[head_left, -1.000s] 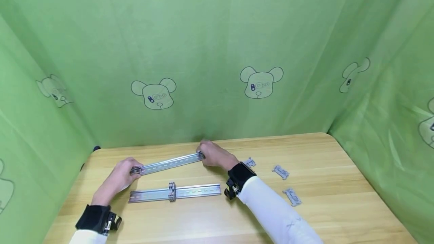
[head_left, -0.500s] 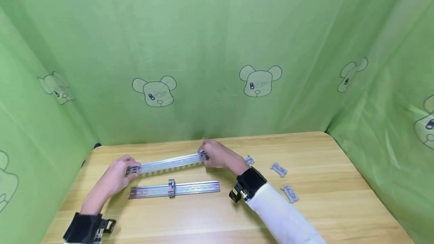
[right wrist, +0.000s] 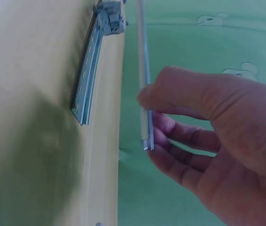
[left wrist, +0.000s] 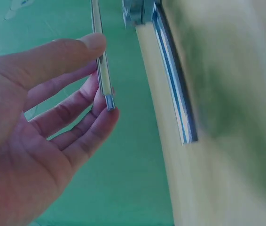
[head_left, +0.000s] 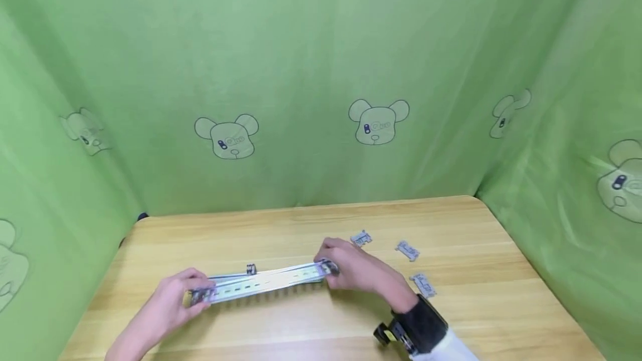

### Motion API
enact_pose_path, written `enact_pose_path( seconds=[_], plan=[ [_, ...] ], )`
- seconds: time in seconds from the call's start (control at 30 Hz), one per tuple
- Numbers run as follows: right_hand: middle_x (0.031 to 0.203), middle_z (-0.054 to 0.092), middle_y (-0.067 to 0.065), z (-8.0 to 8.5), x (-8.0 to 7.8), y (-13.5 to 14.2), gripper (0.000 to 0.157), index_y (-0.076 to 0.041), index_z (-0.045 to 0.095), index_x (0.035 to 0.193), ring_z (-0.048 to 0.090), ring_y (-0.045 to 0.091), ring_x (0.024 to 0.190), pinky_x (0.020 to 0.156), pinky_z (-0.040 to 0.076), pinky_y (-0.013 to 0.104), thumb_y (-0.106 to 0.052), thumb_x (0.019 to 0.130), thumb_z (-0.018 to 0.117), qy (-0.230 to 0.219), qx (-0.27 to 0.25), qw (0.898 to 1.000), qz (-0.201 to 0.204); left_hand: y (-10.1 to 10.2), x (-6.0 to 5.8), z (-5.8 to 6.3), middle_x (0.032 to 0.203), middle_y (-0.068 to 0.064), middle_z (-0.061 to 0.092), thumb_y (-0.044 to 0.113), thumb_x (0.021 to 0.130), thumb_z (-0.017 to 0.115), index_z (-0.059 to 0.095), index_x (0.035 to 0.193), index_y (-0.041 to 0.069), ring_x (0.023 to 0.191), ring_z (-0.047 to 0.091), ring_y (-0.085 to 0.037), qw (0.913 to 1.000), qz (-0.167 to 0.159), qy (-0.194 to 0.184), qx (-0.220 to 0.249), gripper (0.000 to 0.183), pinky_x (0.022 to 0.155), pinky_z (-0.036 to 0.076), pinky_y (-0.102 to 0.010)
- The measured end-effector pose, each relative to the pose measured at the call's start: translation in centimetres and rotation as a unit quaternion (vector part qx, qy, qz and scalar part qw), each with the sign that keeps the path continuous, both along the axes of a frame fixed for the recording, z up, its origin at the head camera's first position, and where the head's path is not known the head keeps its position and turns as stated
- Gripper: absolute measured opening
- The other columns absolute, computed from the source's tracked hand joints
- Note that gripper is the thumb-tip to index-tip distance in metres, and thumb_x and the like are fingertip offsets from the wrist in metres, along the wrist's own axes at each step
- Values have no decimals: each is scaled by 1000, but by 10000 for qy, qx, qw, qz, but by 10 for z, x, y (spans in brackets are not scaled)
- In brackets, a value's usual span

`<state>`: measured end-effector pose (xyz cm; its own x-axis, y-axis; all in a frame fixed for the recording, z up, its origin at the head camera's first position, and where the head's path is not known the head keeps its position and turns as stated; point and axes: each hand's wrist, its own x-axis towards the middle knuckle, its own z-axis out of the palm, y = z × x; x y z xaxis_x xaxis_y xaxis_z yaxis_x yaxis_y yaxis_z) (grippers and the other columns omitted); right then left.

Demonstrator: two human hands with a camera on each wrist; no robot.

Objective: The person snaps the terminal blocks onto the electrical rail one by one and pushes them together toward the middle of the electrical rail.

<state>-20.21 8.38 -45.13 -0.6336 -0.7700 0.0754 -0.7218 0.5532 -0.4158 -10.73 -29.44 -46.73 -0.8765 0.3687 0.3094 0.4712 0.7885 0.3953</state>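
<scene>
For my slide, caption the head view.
Left hand and right hand hold a metal rail by its ends above a second rail on a table.

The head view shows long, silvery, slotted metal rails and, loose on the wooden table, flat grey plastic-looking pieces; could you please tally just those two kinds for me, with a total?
Long, silvery, slotted metal rails: 2
Loose, flat, grey plastic-looking pieces: 3
Total: 5
</scene>
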Motion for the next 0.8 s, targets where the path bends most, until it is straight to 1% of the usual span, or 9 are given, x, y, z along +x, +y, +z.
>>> enact_pose_path(
  seconds=[0.1, 0.2, 0.27, 0.37, 0.47, 0.57, 0.67, 0.8],
  plan=[
    [104, 63, 5, -2, 17, 12, 40, -2, 69, 114, 61, 17, 89, 74, 57, 20, -8, 75, 75, 30, -16, 10000, -43, 10, 11, -6, 97, 1, 69, 9, 63, 86, 76, 95, 9, 80, 66, -14, 9998, -90, 163, -63, 34, 71, 62, -35],
    [102, 64, 5, -7, 34, 26, 38, -3, 71, 112, 61, 16, 88, 76, 58, 22, -8, 75, 76, 42, -30, 9999, -132, 24, 16, -13, 95, 0, 69, 11, 62, 86, 76, 93, 9, 81, 66, -15, 9992, -254, 266, -139, 33, 72, 62, -36],
    [100, 64, 4, -12, 44, 36, 36, -4, 72, 109, 61, 15, 87, 75, 58, 23, -8, 74, 77, -2, -62, 9998, -207, 34, 18, -18, 95, 0, 69, 13, 63, 86, 76, 93, 9, 82, 66, -15, 9990, -304, 212, -259, 32, 73, 62, -37],
    [98, 64, 2, -18, 54, 50, 34, -5, 72, 106, 61, 15, 86, 75, 59, 25, -8, 73, 78, -138, -119, 9992, -368, 48, 16, -25, 94, 2, 68, 12, 65, 85, 76, 92, 9, 82, 66, -16, 9989, -400, 44, -242, 29, 75, 61, -39],
    [97, 64, 1, -25, 60, 61, 33, -5, 72, 104, 62, 14, 85, 74, 59, 27, -9, 72, 78, -261, -90, 9979, -589, 59, 12, -32, 94, 2, 68, 10, 67, 84, 76, 92, 9, 83, 66, -17, 9981, -556, -126, -213, 26, 76, 61, -40],
    [99, 64, 1, -30, 63, 68, 32, -6, 72, 103, 62, 15, 86, 75, 59, 29, -10, 72, 79, -311, -23, 9970, -713, 66, 8, -38, 94, 1, 69, 9, 67, 83, 76, 90, 9, 83, 66, -18, 9972, -671, -236, -216, 23, 76, 61, -39],
    [98, 64, 1, -33, 63, 71, 32, -6, 72, 103, 62, 14, 85, 73, 59, 28, -10, 72, 79, -344, -38, 9967, -730, 69, 7, -42, 94, 0, 69, 8, 69, 82, 76, 89, 9, 83, 67, -17, 9970, -645, -389, -201, 21, 77, 61, -37],
    [98, 63, 0, -35, 65, 72, 32, -6, 72, 104, 60, 13, 84, 71, 58, 26, -9, 73, 79, -544, -31, 9958, -732, 69, 11, -43, 94, 0, 69, 11, 71, 82, 76, 90, 10, 83, 67, -17, 9961, -631, -604, -109, 20, 75, 62, -34]
  ],
)
